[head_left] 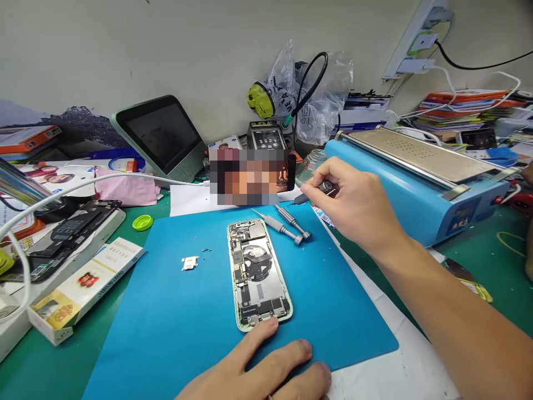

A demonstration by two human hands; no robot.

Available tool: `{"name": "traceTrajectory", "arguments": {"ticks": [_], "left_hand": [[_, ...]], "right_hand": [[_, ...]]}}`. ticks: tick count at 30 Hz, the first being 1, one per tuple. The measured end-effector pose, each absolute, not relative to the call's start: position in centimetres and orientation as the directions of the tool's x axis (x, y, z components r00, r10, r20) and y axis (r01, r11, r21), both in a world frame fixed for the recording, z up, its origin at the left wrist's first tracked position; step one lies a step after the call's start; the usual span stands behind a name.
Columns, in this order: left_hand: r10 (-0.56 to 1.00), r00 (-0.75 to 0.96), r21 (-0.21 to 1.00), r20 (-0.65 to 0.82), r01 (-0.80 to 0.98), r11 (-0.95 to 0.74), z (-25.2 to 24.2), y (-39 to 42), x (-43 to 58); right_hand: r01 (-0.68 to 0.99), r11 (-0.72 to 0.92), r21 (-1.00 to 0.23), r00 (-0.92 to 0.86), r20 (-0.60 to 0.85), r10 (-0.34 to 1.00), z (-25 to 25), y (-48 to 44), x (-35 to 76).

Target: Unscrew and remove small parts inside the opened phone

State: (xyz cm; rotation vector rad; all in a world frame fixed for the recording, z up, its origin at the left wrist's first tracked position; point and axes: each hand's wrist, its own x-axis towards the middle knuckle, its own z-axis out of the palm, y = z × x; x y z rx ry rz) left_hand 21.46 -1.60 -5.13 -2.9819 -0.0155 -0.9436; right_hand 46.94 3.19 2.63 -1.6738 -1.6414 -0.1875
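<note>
An opened smartphone [259,266] lies on the blue mat [175,322], its circuit board and inner parts exposed. My left hand [270,366] rests below it with fingers spread, the index fingertip touching the phone's bottom edge. Beyond the mat's right side, my right hand [350,191] is closed on a dark screwdriver [303,197], its thin tip pointing left. Under that tip lie two grey screwdrivers [278,226], side by side. Left of the phone sits a small metal SIM card reader [189,263], with tiny dark pieces [206,250] beside it.
A propped-up phone [285,172] with a blurred screen stands behind the mat, near a glass jar [312,162]. To the right is a blue machine [387,189] with a metal plate. A narrow box [87,286], green cap [142,223] and white cable [104,178] are at left.
</note>
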Motion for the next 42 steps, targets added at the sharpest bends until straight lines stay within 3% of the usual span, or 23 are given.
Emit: {"name": "traceTrajectory", "arguments": {"ticks": [12, 20, 31, 42], "left_hand": [[-0.048, 0.838, -0.049, 0.544, -0.026, -0.998, -4.8, -1.3, 21.2], [-0.060, 0.857, -0.046, 0.512, -0.043, -0.998, -4.6, -1.3, 21.1], [-0.043, 0.840, -0.024, 0.541, -0.035, -0.999, -5.6, -1.5, 20.8], [-0.039, 0.869, -0.028, 0.493, -0.029, -0.999, -6.4, -1.7, 20.5]], "right_hand": [[0.908, -0.013, -0.419, 0.137, 0.269, 0.953, 2.6, 4.0, 49.0], [0.912, -0.067, -0.405, 0.107, 0.076, 0.991, 1.9, 4.2, 48.6], [0.881, -0.043, -0.471, 0.072, 0.044, 0.996, 1.5, 4.3, 48.2], [0.858, 0.082, -0.507, -0.041, 0.092, 0.995, 1.6, 4.4, 47.3]]}}
